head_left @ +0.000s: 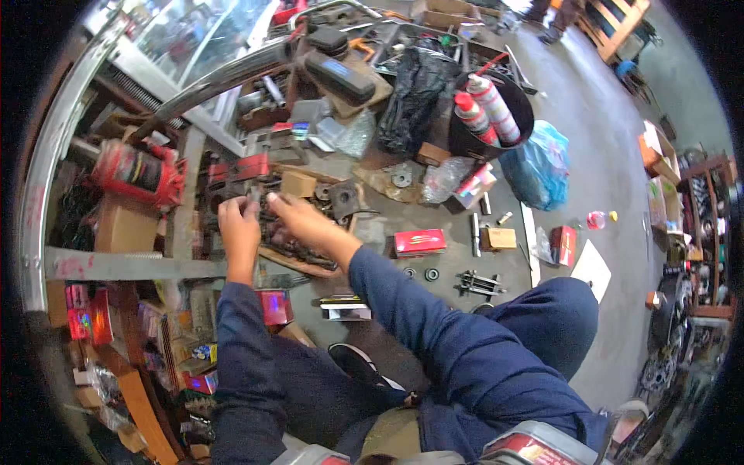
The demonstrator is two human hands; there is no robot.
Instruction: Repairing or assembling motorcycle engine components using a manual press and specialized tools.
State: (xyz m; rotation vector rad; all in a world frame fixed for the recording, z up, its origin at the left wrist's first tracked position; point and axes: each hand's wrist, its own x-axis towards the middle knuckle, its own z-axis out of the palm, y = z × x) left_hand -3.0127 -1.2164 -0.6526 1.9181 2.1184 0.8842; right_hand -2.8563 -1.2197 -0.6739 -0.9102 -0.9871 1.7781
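"Left of that glossy red box (420, 242), what was getting held?"

"Couldn't tell tbh, too blurry. Left hand (239, 221) and right hand (304, 223) were half-curled, close together, over rough dark metal parts (291, 245). Crumpled black plastic bag (415, 101) sat beyond the box, wrinkly blue bag (540, 167) beyond-right."

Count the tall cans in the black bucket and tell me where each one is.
2. The red-topped can is on the left in the black bucket; the white-and-red can is beside it, to the right. Others could be hidden inside.
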